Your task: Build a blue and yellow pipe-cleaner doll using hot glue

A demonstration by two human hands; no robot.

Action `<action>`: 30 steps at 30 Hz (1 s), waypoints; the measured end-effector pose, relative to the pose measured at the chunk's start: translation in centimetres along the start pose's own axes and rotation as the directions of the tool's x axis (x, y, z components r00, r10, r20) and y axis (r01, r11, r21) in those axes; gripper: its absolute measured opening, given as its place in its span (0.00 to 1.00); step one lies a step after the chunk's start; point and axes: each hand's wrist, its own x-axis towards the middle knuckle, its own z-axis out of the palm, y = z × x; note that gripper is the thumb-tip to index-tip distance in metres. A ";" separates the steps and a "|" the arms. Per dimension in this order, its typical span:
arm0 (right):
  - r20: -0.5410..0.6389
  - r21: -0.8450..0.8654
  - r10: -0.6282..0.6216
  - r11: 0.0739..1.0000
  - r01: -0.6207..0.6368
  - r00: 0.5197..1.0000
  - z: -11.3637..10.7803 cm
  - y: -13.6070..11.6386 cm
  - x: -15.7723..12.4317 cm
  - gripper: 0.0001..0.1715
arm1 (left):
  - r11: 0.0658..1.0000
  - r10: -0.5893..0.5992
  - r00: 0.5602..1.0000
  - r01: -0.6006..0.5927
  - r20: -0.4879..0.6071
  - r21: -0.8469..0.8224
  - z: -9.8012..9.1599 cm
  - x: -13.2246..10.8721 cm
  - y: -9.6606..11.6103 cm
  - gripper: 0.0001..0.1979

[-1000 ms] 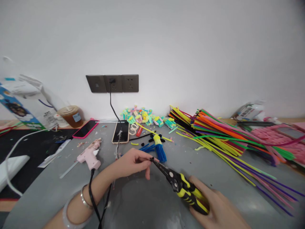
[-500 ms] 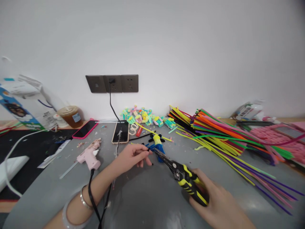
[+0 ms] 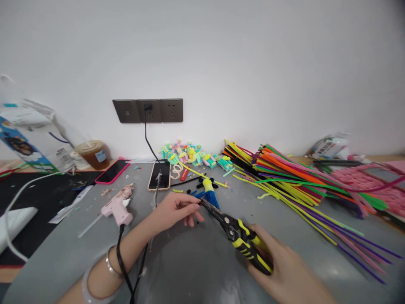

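My right hand (image 3: 268, 261) is wrapped around the black and yellow handles of long-nose pliers (image 3: 236, 232). Their jaws point up and left, the tips meeting the fingertips of my left hand (image 3: 183, 209). Thumb and index finger of that hand are pinched on what looks like a short piece of black pipe cleaner, mostly hidden by the fingers. Just behind the plier jaws lies a small pipe-cleaner figure (image 3: 211, 196) with a yellow top, blue lower part and black loops at its sides.
A pink glue gun (image 3: 117, 207) with its black cord lies left. Two phones, one gold-edged (image 3: 160, 175) and one pink-cased (image 3: 112, 172), lie farther back. Small pastel pieces (image 3: 190, 153) are heaped by the wall. Colourful pipe cleaners (image 3: 284, 177) spread right. A drink cup (image 3: 92, 155) stands back left.
The pliers and my right hand have moved slightly left, bringing the jaw tips to my left fingertips. The black bit that showed between those fingers is now mostly covered.
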 end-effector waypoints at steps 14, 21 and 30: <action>0.015 0.032 -0.045 0.999 0.044 0.999 0.7 1.1 0.1 0.29 | 0.999 -0.011 1.000 0.010 0.014 0.046 0.0 -0.2 0.3 0.21; -0.026 0.030 -0.095 0.995 0.096 0.995 0.5 1.1 -0.1 0.33 | 1.000 -0.009 1.000 0.008 0.024 0.026 0.0 -0.3 0.0 0.20; -0.093 -0.044 -0.046 0.998 0.042 0.995 0.8 1.2 -0.1 0.29 | 0.997 -0.069 0.997 0.068 0.018 0.046 -0.2 0.1 -0.1 0.19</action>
